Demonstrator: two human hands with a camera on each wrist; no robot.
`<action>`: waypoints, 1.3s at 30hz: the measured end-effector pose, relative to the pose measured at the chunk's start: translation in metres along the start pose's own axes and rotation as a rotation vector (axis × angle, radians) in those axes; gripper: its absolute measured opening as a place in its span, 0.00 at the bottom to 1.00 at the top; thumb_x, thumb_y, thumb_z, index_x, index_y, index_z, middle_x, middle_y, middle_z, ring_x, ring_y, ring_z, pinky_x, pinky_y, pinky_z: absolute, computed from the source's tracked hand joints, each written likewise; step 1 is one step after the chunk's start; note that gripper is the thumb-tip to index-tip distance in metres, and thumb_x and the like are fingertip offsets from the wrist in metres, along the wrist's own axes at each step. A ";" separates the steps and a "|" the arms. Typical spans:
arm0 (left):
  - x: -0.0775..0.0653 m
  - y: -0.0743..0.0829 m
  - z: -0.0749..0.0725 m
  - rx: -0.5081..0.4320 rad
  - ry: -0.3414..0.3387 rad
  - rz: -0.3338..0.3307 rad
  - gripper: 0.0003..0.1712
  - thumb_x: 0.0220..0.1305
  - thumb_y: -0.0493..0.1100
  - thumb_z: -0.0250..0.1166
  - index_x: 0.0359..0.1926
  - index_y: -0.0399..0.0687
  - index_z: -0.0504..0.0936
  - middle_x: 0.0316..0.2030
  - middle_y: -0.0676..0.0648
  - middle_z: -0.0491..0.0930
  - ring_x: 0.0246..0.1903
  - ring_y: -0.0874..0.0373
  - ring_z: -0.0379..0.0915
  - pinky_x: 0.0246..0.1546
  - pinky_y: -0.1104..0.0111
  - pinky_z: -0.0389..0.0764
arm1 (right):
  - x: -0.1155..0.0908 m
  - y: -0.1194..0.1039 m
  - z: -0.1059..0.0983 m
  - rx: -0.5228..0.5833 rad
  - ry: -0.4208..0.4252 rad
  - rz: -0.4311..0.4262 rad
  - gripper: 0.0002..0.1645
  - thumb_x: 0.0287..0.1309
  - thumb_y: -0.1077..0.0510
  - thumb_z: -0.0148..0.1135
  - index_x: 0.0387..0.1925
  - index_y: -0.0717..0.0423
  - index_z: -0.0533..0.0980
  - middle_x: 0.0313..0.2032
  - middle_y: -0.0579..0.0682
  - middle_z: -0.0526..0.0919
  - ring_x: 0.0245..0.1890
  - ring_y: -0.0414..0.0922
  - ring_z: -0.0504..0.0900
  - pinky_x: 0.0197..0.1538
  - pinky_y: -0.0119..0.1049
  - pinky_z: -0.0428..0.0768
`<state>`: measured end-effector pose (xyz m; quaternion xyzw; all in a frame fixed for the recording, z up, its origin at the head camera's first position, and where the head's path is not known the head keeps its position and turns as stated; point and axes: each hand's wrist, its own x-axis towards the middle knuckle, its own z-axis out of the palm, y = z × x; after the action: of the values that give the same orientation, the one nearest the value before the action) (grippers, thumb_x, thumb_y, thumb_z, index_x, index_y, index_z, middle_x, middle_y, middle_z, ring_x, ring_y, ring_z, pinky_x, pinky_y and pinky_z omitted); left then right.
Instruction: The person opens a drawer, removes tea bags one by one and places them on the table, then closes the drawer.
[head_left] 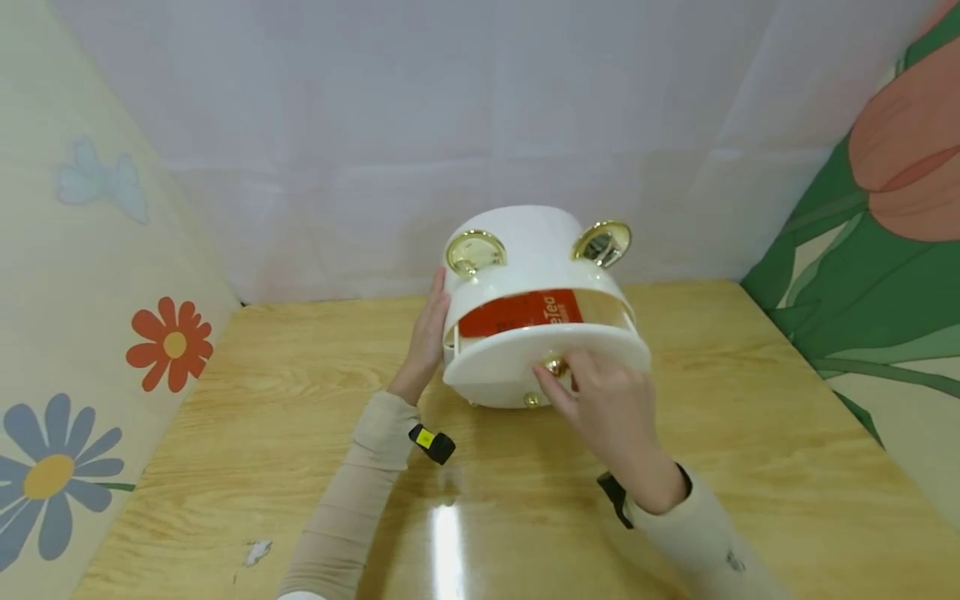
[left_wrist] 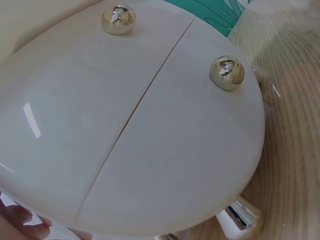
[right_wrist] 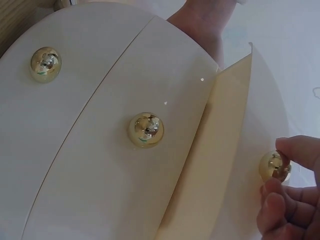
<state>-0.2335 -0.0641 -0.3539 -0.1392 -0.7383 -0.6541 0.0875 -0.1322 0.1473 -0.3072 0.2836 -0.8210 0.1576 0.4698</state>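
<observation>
White glossy drawer box (head_left: pixel 525 229) sits on the wood-grain tabletop (head_left: pixel 315 392), roughly centred, in front of a white sheet (head_left: pixel 360 125). Two gold-rimmed ears (head_left: pixel 602 243) up on its shell.

Three drawers. Top drawer (head_left: pixel 491 362) stands part-way out, gap showing behind its front panel. Red packet (head_left: pixel 517 313) inside, pale lettering on it, partly legible ("eTea"). Middle drawer (right_wrist: pixel 107 172) and bottom drawer (right_wrist: pixel 55 117) both closed, thin seam between their fronts. Each front has one round gold knob.

Hands: right hand (head_left: pixel 611 400) pinches the top knob (right_wrist: pixel 274 166), thumb on one side, fingers on the other, grip narrow. Middle knob (right_wrist: pixel 146 130) and bottom knob (right_wrist: pixel 45 65) sit apart from it, nothing on them. Left hand (head_left: pixel 426 329) lies flat-ish along the box's left side, fingers extended, touching the shell. Far fingertips partly hidden by the box; can't tell how hard it presses.

Left wrist view: middle and bottom fronts nearly fill it, gold foot (left_wrist: pixel 241 218) at the lower edge, some of the left hand's fingers in the corner.

Both arms in beige sleeves (head_left: pixel 345 500), black strap (head_left: pixel 442 449) at each wrist, yellow patch on the left one. Tabletop also shows a bright light reflection and a pale scuff (head_left: pixel 258 552) near front left. Side panels: painted flowers left (head_left: pixel 175 343), pink tulip right (head_left: pixel 911 158).
</observation>
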 end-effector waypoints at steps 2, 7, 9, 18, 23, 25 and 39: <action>-0.002 -0.001 0.001 0.005 -0.001 -0.009 0.33 0.71 0.55 0.33 0.72 0.47 0.41 0.70 0.51 0.40 0.66 0.63 0.35 0.66 0.65 0.39 | -0.003 -0.001 -0.002 0.008 -0.013 -0.002 0.29 0.64 0.40 0.44 0.18 0.58 0.67 0.11 0.45 0.66 0.08 0.41 0.62 0.08 0.33 0.58; -0.006 -0.004 0.003 0.010 0.001 -0.019 0.33 0.71 0.55 0.33 0.72 0.48 0.41 0.70 0.52 0.40 0.67 0.62 0.35 0.66 0.64 0.40 | -0.008 -0.005 -0.005 0.013 -0.011 -0.004 0.30 0.64 0.39 0.42 0.17 0.57 0.67 0.11 0.44 0.67 0.08 0.40 0.62 0.07 0.32 0.58; -0.007 -0.005 0.003 0.006 0.000 -0.019 0.33 0.72 0.54 0.33 0.72 0.48 0.41 0.70 0.52 0.40 0.67 0.62 0.35 0.66 0.64 0.40 | -0.010 -0.006 -0.006 0.013 -0.005 -0.003 0.30 0.64 0.39 0.42 0.17 0.57 0.67 0.11 0.44 0.66 0.09 0.40 0.61 0.08 0.32 0.58; -0.012 0.001 0.002 -0.031 -0.022 -0.034 0.29 0.73 0.45 0.33 0.71 0.42 0.40 0.70 0.48 0.39 0.67 0.58 0.34 0.66 0.64 0.40 | -0.017 -0.009 -0.010 0.003 0.001 -0.014 0.29 0.64 0.39 0.44 0.17 0.56 0.67 0.11 0.43 0.65 0.09 0.38 0.61 0.07 0.31 0.57; -0.018 0.021 0.003 -0.018 -0.023 -0.028 0.29 0.73 0.42 0.32 0.70 0.38 0.40 0.70 0.44 0.39 0.67 0.55 0.34 0.67 0.63 0.41 | -0.017 -0.010 -0.012 -0.019 0.011 -0.016 0.30 0.64 0.38 0.41 0.17 0.56 0.67 0.10 0.42 0.66 0.08 0.37 0.60 0.07 0.30 0.56; -0.017 0.020 0.004 -0.019 -0.017 -0.018 0.29 0.73 0.44 0.32 0.71 0.39 0.40 0.70 0.44 0.39 0.67 0.55 0.34 0.67 0.63 0.41 | -0.017 -0.010 -0.013 -0.029 0.016 -0.020 0.31 0.64 0.37 0.41 0.17 0.55 0.67 0.10 0.42 0.66 0.08 0.37 0.60 0.07 0.30 0.55; -0.001 -0.001 0.003 -0.028 0.016 0.033 0.31 0.72 0.50 0.33 0.71 0.45 0.42 0.70 0.47 0.41 0.67 0.60 0.35 0.66 0.65 0.40 | -0.011 -0.016 -0.024 -0.038 0.031 -0.030 0.31 0.64 0.37 0.40 0.17 0.55 0.68 0.09 0.42 0.67 0.07 0.37 0.61 0.06 0.28 0.54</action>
<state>-0.2331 -0.0613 -0.3554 -0.1473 -0.7260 -0.6639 0.1024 -0.1017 0.1513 -0.3042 0.2843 -0.8123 0.1393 0.4898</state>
